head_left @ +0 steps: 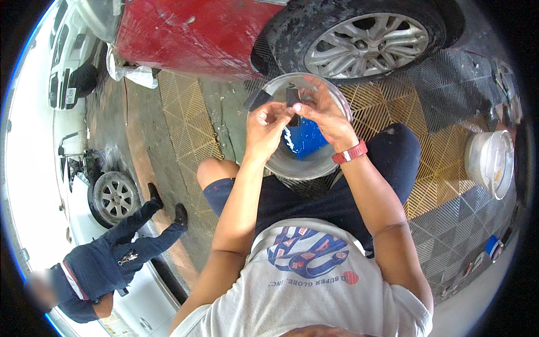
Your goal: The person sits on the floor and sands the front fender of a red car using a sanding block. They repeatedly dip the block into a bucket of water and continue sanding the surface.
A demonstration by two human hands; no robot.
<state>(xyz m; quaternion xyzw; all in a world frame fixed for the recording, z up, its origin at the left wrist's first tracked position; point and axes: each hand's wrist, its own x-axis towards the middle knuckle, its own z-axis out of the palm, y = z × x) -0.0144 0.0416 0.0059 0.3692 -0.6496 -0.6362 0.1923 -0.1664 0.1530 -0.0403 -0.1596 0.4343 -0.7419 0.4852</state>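
Black piece (292, 96) is worked two-handed, left hand (264, 126) pinching it, loosely curled right hand (330, 118) holding it, a bucket (281, 163) directly below them; the next move likely calls for steady pressure.

Left hand (265, 128) and right hand (330, 121) are partly hiding a dark piece (292, 98).
The upper edge is cutting off the red car (188, 36) and the tyre (288, 42); blur is covering a co-worker's head (41, 290).
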